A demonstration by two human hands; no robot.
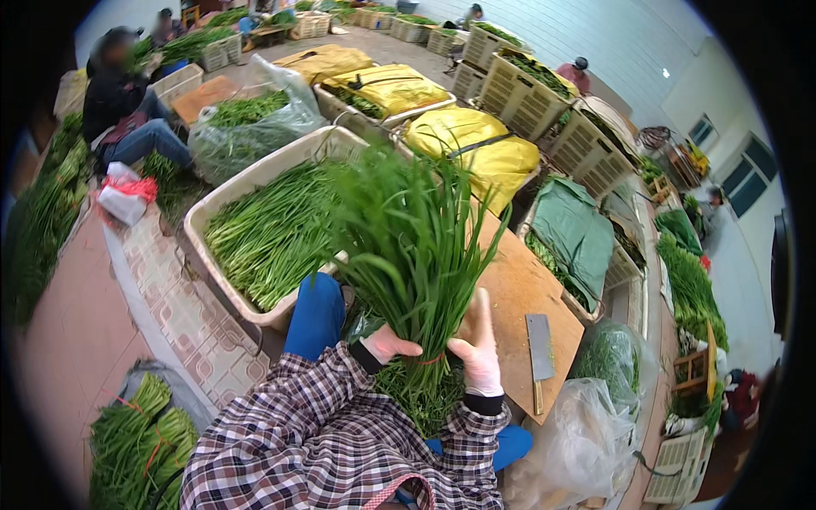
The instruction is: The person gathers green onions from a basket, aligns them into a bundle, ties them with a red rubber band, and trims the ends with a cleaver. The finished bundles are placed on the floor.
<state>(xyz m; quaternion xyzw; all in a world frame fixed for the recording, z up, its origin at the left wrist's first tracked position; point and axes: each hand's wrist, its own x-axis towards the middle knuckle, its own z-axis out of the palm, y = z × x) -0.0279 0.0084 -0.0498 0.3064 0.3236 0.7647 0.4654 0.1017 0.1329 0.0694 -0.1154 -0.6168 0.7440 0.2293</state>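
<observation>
A leafy bunch of garlic chives [414, 274] stands upright before me, its leaf tips fanned out and a red band [428, 360] around its lower stems. My left hand [387, 345], in a pale glove, holds the bunch from the left, its thumb across the stems and its other fingers hidden behind them. My right hand [479, 357], also gloved, presses against the right side, thumb by the band and fingers pointing up. On a wooden board [516, 280] to the right lies a cleaver [540, 347]. Loose green trimmings [421, 398] lie beneath the bunch.
A plastic crate [255, 312] of chives [274, 229] stands at front left. Yellow-covered crates [472, 143] are ahead, a green-covered one [570, 223] at right. Plastic bags [580, 433] sit beside the board. Banded bunches [143, 427] lie at lower left. A person [121, 95] sits at upper left.
</observation>
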